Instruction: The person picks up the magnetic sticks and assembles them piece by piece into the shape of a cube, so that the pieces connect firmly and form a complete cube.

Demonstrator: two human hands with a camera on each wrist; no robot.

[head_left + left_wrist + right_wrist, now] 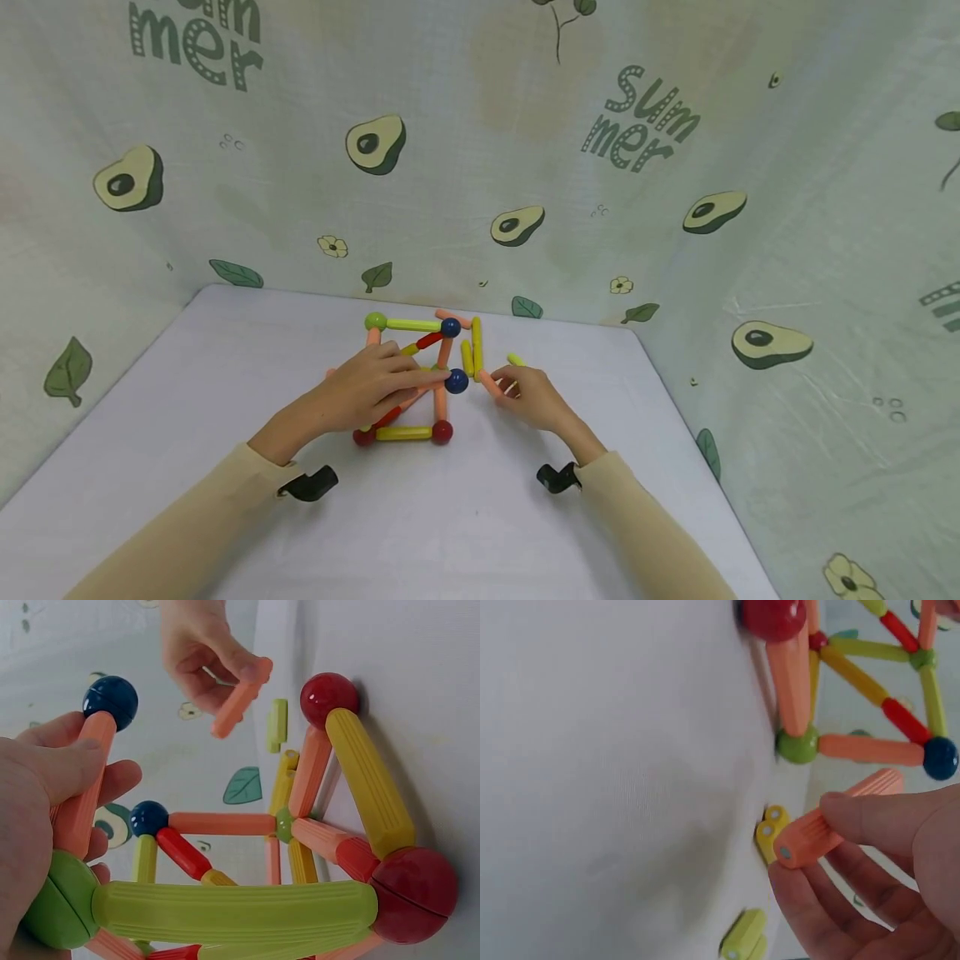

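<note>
A frame of magnetic sticks and balls [403, 433] stands on the table, with red balls at its near base and blue and green ones higher up. My left hand [367, 387] grips a salmon stick [88, 784] on the frame's upper part, between thumb and fingers. One end of that stick meets a green ball [61, 900]; a blue ball [110, 703] caps the other. To the right, apart from the frame, my right hand [534, 400] pinches a loose salmon stick [804, 838] between thumb and fingertips.
Two yellow sticks [477, 342] lie side by side just right of the frame. Lime sticks [744, 935] lie beyond the right hand. Behind the frame is another salmon stick [453, 318]. A printed cloth [450, 167] hangs along the table's back edge.
</note>
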